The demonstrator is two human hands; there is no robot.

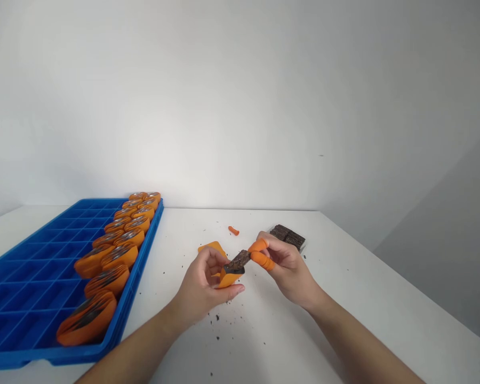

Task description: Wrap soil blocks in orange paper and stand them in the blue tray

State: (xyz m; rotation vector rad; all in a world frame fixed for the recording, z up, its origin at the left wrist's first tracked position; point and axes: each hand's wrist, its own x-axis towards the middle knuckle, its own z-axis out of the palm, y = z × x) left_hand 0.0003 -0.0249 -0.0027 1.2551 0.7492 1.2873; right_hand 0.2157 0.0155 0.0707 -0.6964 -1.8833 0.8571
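My left hand (202, 280) holds a small orange pouch (229, 278), its dark mouth facing up and to the right. Between the thumb and finger of my right hand (290, 269), both covered by orange finger cots (263, 260), is a dark brown, fibrous pressed block (239, 260). The block slants down, with its lower end at the pouch's mouth; how far it reaches inside is hidden. Just behind my left hand lies a flat orange piece (214, 246) on the table.
At left stands a blue compartment tray (44, 256), with filled orange pouches (90, 320) along its right columns. Behind my right hand a clear container (303, 245) holds more dark blocks (288, 235). A loose orange finger cot (233, 230) and dark crumbs lie on the white table (344, 330).
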